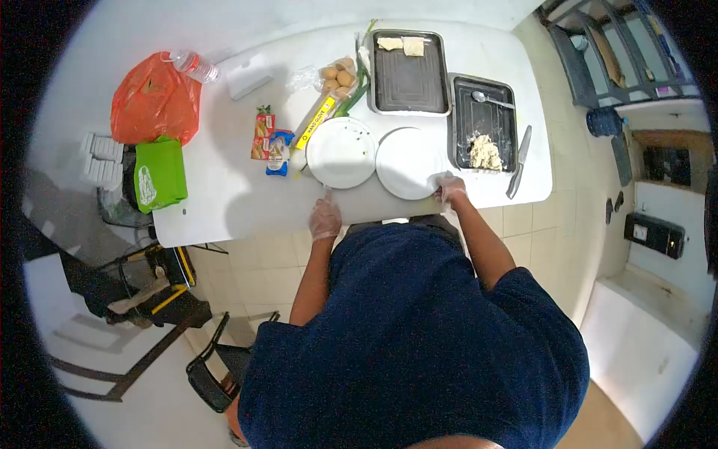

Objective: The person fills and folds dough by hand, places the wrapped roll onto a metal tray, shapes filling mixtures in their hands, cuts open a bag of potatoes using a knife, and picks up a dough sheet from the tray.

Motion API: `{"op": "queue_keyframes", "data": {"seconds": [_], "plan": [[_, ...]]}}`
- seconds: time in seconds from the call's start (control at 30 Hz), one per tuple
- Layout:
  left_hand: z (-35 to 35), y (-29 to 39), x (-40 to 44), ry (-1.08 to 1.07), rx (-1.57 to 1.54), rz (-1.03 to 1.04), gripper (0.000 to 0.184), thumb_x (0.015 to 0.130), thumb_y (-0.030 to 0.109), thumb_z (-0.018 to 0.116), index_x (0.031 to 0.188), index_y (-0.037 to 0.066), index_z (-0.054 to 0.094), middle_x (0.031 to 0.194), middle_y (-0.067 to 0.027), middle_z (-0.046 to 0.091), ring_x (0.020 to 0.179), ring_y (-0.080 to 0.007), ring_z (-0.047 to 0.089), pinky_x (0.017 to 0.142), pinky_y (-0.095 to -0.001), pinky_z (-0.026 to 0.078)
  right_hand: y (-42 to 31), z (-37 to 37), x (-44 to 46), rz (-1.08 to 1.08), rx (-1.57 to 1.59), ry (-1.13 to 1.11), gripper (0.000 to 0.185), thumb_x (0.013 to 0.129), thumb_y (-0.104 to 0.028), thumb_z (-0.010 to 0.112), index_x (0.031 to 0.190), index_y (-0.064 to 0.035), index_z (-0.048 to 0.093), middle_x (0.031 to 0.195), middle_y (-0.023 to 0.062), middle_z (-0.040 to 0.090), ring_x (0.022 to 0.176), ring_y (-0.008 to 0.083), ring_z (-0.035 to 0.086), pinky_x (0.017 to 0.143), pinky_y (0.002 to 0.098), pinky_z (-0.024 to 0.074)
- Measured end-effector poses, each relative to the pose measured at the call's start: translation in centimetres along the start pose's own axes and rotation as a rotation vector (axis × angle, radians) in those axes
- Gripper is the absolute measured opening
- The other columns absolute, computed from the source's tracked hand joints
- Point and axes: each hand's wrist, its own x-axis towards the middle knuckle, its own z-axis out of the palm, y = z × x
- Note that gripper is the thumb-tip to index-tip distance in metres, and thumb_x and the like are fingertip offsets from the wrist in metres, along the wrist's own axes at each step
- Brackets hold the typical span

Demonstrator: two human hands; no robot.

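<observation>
Two white plates lie side by side near the table's front edge. The left plate (340, 161) has small green bits on it; the right plate (407, 166) looks bare. My left hand (325, 218), in a clear plastic glove, rests at the table edge just below the left plate, fingers pointing forward and apparently holding nothing. Also gloved, my right hand (452, 190) has its fingers curled at the lower right rim of the right plate. To its right, a dark tray (490, 135) holds a pale crumbly mixture (485, 153) and a spoon (490, 99).
Another tray (407, 82) with two pale pastry pieces (402, 46) sits farther back. A knife (520, 161) lies at the right. Eggs (338, 77), green onions (359, 88), a yellow glove box (315, 123), small packets (277, 153) and an orange bag (157, 97) are leftward.
</observation>
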Motion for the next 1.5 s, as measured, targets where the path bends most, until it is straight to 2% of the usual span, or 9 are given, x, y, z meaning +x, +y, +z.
{"op": "queue_keyframes", "data": {"seconds": [0.23,0.37,0.57,0.73,0.8,0.93,1.07,1.3,1.5], "plan": [[0.1,-2.6,1.7,-0.029,-0.047,0.173,0.06,0.09,0.021,0.056,0.148,0.016,0.045,0.108,-0.0204,0.062,0.095,-0.0383,0.066,0.081,-0.0494,0.055,-8.3,-1.3,-8.7,0.181,0.636,0.113,0.021,0.094,-0.014,0.067,0.11,-0.0009,0.066,0.078,0.0107,0.066,0.052,0.0233,0.061,0.039,0.0387,0.049],[-0.8,-1.9,1.7,-0.023,-0.09,0.155,0.054,0.091,0.023,0.056,0.144,0.015,0.049,0.11,-0.021,0.063,0.096,-0.0394,0.066,0.083,-0.0506,0.053,-9.8,-1.3,-8.9,0.225,0.694,0.186,0.019,0.095,-0.017,0.066,0.105,-0.0003,0.067,0.07,0.0087,0.063,0.044,0.0188,0.058,0.036,0.0314,0.0487],[2.9,-4.1,2.8,0.023,-0.059,0.19,0.04,0.091,0.027,0.058,0.128,0.011,0.058,0.107,-0.0244,0.064,0.098,-0.0428,0.064,0.084,-0.0519,0.052,-6.8,-1.8,-5.8,0.127,0.783,0.177,0.02,0.093,-0.021,0.071,0.094,-0.0011,0.065,0.07,0.0091,0.062,0.046,0.019,0.055,0.037,0.0363,0.0444],[1.0,-2.5,2.0,-0.004,-0.105,0.031,0.028,0.092,0.029,0.058,0.109,0.008,0.062,0.102,-0.0232,0.065,0.098,-0.0428,0.065,0.083,-0.0521,0.052,-7.7,-4.2,-5.7,0.355,0.845,0.16,0.052,0.096,-0.057,0.059,0.08,-0.0071,0.059,0.069,0.0085,0.062,0.052,0.0226,0.058,0.045,0.0364,0.0473],[1.2,-2.4,2.1,-0.024,-0.108,-0.005,0.024,0.093,0.031,0.061,0.098,0.007,0.06,0.101,-0.0195,0.065,0.094,-0.0418,0.065,0.081,-0.052,0.053,-7.1,-4.8,-5.3,0.386,0.881,0.179,0.052,0.097,-0.056,0.058,0.079,-0.0073,0.058,0.068,0.008,0.061,0.052,0.0226,0.058,0.044,0.036,0.0474],[1.4,-1.6,1.7,0.044,-0.049,-0.027,0.029,0.095,0.034,0.059,0.103,0.007,0.062,0.103,-0.0199,0.064,0.092,-0.0402,0.065,0.079,-0.0521,0.052,-6.4,-6.3,-5.1,0.405,0.94,0.175,0.048,0.101,-0.046,0.055,0.087,-0.0006,0.062,0.067,0.012,0.061,0.052,0.024,0.058,0.045,0.0374,0.0478],[0.0,0.3,0.3,0.008,-0.063,-0.08,0.035,0.097,0.038,0.055,0.11,0.006,0.063,0.106,-0.0207,0.064,0.097,-0.0403,0.063,0.085,-0.0511,0.051,-4.8,-7.7,-5.0,0.358,0.957,0.179,0.05,0.1,-0.051,0.055,0.077,-0.0073,0.058,0.069,0.0084,0.063,0.054,0.0202,0.058,0.045,0.0318,0.045],[1.2,1.1,-0.5,-0.018,-0.069,-0.146,0.04,0.097,0.04,0.056,0.115,0.004,0.062,0.115,-0.024,0.064,0.107,-0.0412,0.061,0.091,-0.0497,0.05,-8.4,-13.1,-8.0,0.144,0.205,-0.325,0.034,0.099,-0.038,0.057,0.082,-0.009,0.062,0.071,0.0042,0.064,0.059,0.0152,0.06,0.052,0.03,0.0471],[-1.3,3.3,-1.4,0.027,-0.234,-0.314,0.041,0.097,0.036,0.06,0.122,0.004,0.053,0.116,-0.0252,0.064,0.106,-0.0442,0.062,0.091,-0.0523,0.048,-16.0,-14.0,-5.1,-0.118,0.152,-0.117,0.019,0.096,-0.022,0.059,0.091,-0.0051,0.067,0.072,0.0032,0.064,0.059,0.0118,0.059,0.052,0.0268,0.0454]]}}
